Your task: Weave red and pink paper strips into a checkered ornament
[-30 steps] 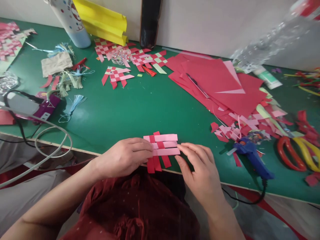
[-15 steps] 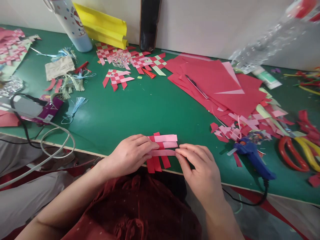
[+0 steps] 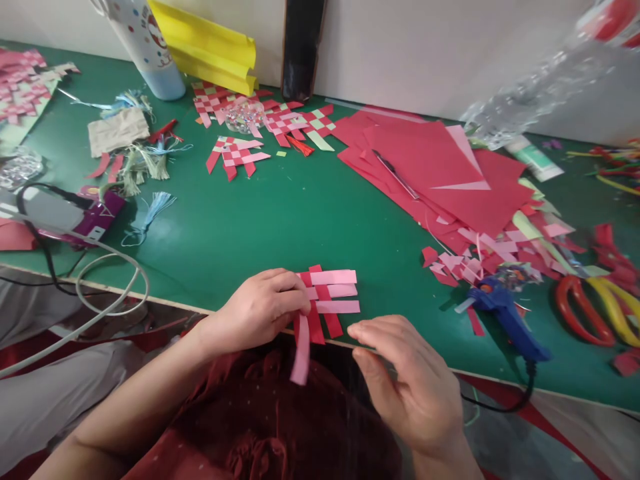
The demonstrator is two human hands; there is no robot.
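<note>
Nearby: glue gun, red sheets; left hand pinching woven strips, right hand loosely spread.

My green table carries the half-woven red and pink strips at its near edge, red paper sheets far right, a blue glue gun and scissors near right, finished weaves far off, and tassels at left.
</note>
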